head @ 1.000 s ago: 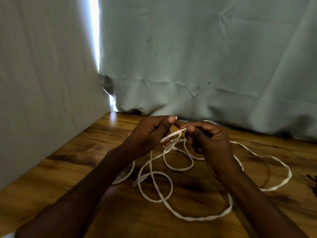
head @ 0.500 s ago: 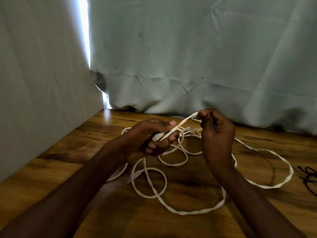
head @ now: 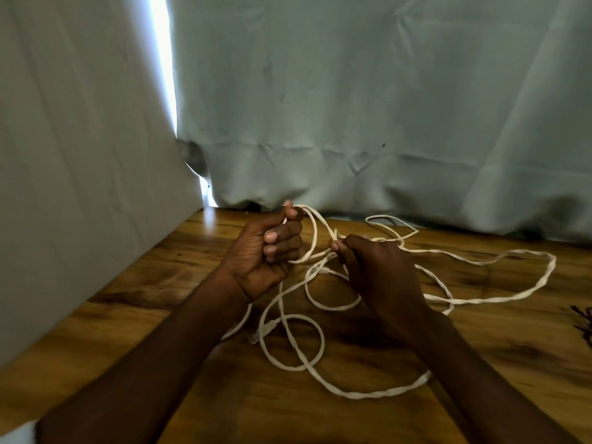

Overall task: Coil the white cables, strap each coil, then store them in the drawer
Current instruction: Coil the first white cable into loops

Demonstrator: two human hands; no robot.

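Both hands work on one white cable (head: 368,394) in the head view: the left hand (head: 266,254) grips a first loop to anchor the coil, the right hand (head: 381,277) just beside it pinches the next stretch, most slack lying below and right of them on the wooden table (head: 128,315).

A brown wooden desk (head: 134,318) has dark streaks in it. Pale grey-green cloth (head: 368,100) hangs behind it, all wrinkly. More cloth (head: 73,155) hangs on the left. Bright light (head: 161,52) shines through the gap between them.
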